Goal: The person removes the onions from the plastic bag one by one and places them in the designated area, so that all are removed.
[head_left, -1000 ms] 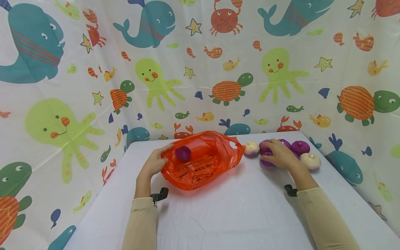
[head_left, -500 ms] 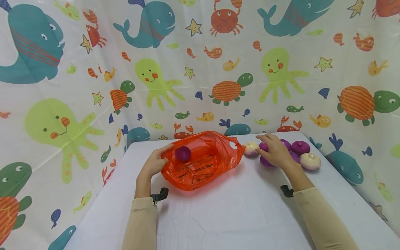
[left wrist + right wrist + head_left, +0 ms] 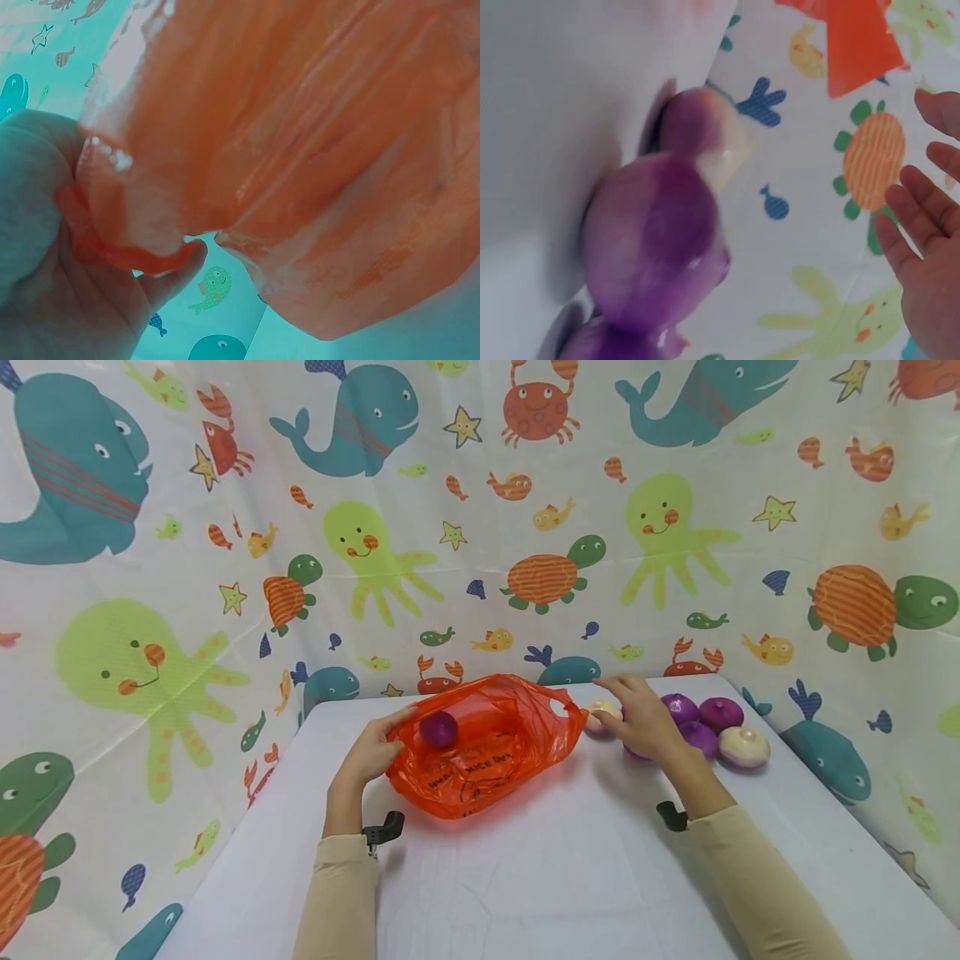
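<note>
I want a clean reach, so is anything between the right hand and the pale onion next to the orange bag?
Nothing visible. The right hand, fingers straight, hovers by the pale onion, with only bare table around it. The orange bag lies to one side, the purple onions to the other.

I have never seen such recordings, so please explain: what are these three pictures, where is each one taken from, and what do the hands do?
No machine is here: a person works with two bare hands. One picture comes from a camera on the head, looking down at a white table. The other two come from cameras on the wrists, very close up.

On the table lies an orange bag with one purple onion inside. To the right lie more onions, purple and pale.

The left hand pinches the bag's edge; the left wrist view shows that grip from below. The right hand is open above the onions and holds nothing; its wrist view shows straight fingers and a purple onion nearby.
</note>
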Tool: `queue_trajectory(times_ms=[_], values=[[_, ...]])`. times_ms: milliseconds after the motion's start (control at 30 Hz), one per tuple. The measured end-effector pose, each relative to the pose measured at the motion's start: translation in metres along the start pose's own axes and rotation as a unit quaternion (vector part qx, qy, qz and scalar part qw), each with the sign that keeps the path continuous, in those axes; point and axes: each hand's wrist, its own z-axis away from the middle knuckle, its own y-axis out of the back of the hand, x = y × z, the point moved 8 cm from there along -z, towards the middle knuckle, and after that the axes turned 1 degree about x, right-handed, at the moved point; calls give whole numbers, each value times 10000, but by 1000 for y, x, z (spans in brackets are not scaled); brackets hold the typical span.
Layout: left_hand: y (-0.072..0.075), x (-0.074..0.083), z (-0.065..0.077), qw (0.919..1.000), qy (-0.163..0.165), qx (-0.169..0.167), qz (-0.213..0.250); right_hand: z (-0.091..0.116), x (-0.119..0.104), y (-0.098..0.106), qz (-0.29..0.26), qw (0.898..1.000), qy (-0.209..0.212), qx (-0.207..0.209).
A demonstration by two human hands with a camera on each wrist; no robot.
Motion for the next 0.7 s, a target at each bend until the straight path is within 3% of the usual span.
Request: queue_trajectory(times_ms=[433, 700], values=[[0, -2, -2, 10000, -92, -31, 13, -19, -56, -16, -139, 9937, 1053, 357], [0, -1, -2, 9999, -99, -20, -1, -25, -78, -27, -293, 9904, 1330, 241]])
